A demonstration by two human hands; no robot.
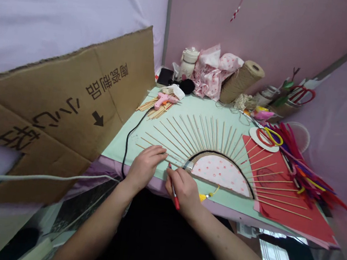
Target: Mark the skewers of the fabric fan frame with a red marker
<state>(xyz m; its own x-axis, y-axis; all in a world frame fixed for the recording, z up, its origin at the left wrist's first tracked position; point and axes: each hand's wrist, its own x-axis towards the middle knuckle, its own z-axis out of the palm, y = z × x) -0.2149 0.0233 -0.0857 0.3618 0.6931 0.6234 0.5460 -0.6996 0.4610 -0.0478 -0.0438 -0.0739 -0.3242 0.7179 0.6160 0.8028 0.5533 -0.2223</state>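
My right hand (184,189) is closed around a red pen (175,197), its tip pointing up and away toward the sticks. Just left of it, my left hand (147,164) has its fingers together on a thin wooden stick (174,162) near the table's front edge. A small shiny flat piece (188,165) lies at that stick's right end; its kind is unclear. Beside my hands is a half-round panel (219,171) of white cloth with pink dots and a black curved border. Many thin wooden sticks (194,126) fan out from it.
A pink glue gun (164,101) lies on more sticks, its black cord (127,145) running to the front edge. Cardboard (102,97) stands at left. At the back are a bottle (188,63) and twine (243,81). Scissors (273,136) and red paper (269,170) lie at right.
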